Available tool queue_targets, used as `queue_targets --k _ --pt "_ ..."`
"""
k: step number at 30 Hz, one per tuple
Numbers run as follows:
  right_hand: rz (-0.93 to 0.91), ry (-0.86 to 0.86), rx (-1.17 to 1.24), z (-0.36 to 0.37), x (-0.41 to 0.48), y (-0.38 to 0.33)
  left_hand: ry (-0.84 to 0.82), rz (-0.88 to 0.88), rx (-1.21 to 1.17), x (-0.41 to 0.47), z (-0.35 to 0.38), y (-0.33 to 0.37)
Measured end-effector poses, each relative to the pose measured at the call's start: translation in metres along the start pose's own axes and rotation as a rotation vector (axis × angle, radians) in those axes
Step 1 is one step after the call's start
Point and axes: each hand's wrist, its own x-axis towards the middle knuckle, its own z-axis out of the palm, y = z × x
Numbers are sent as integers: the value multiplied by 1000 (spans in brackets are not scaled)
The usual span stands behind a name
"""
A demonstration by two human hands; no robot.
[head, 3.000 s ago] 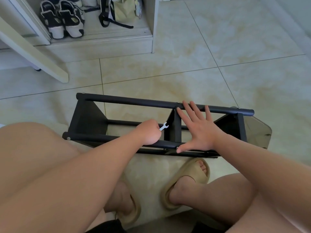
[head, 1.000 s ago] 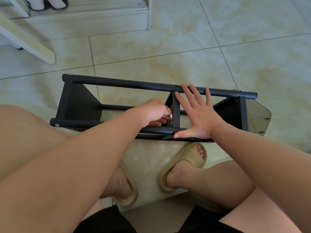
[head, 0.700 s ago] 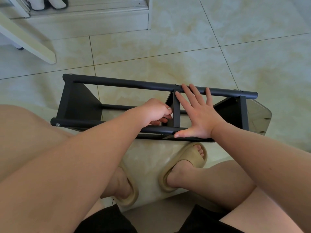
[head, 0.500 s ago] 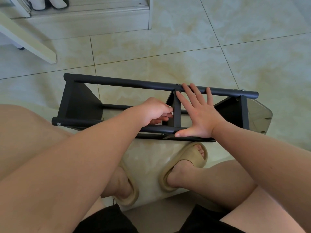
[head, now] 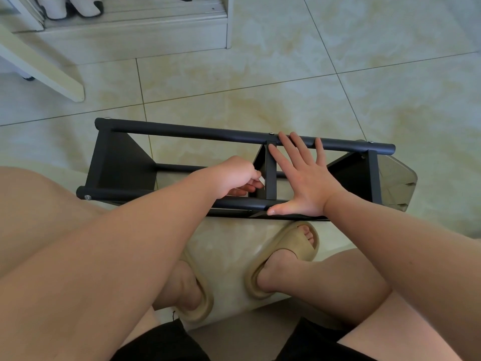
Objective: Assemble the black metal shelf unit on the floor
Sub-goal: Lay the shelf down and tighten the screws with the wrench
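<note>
The black metal shelf unit [head: 182, 132] lies on its side on the tiled floor in front of my feet, with two long round tubes and three cross panels. My left hand [head: 234, 175] reaches inside the frame just left of the middle divider [head: 270, 175]. It is closed around a small silver wrench [head: 261, 181], of which only the tip shows. My right hand [head: 302, 178] lies flat with fingers spread, pressing on the divider and both tubes to the right of it.
Beige slippers [head: 283, 259] on my feet sit just in front of the near tube. A white slanted furniture leg [head: 41, 66] stands at the far left. A low cabinet base [head: 135, 35] holding shoes runs along the back.
Three seconds ago my left hand held the wrench above the near tube; it has since dipped inside the frame beside the divider. In the last second nothing visibly moved.
</note>
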Motion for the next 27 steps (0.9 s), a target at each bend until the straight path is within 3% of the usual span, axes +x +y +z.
queue_targets --k 27 --pt "9 -14 -15 -2 -1 -1 -104 232 614 -9 -16 -4"
